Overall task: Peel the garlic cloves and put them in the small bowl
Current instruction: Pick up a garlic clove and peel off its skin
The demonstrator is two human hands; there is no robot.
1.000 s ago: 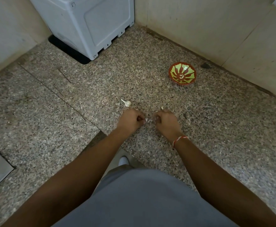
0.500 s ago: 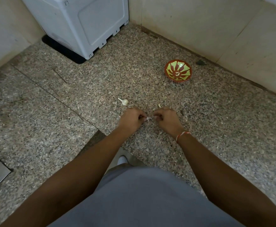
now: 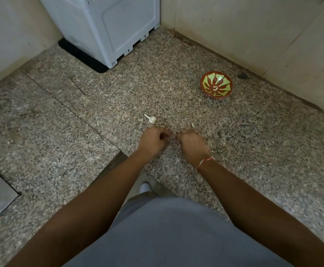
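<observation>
Nearest, a grey-clad lap and two bare forearms reach out over the speckled granite counter [image 3: 61, 143]. The left hand [image 3: 152, 140] and the right hand [image 3: 193, 145], a red-and-white thread on its wrist, meet with fingers curled, pinching something too small to make out between them. Just beyond the left hand lies a white unpeeled garlic clove [image 3: 151, 118]; a small pale garlic piece [image 3: 193, 125] lies beside the right. Farther right sits the small red bowl with green petal pattern [image 3: 216, 84]. At far left stands a grey-white plastic appliance [image 3: 107, 26].
</observation>
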